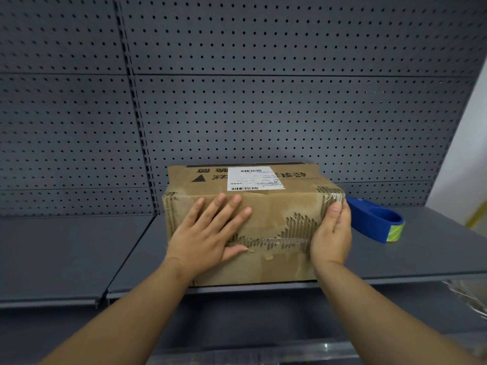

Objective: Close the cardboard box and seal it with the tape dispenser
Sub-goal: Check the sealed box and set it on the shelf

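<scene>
- The cardboard box point(245, 222) sits mid-frame on the grey shelf point(79, 248), its flaps down; closing looks done, sealing not yet begun.
- The left hand point(210, 233) lies flat on the box top, fingers straight and spread.
- The right hand point(333, 233) clasps the box's right corner, fingers wrapped around it.
- The blue tape dispenser point(374, 219) lies untouched just right of the box.
- The box looks worn: surface torn to the corrugation, old tape at the corners, a white label point(254, 178) on the far flap.
</scene>
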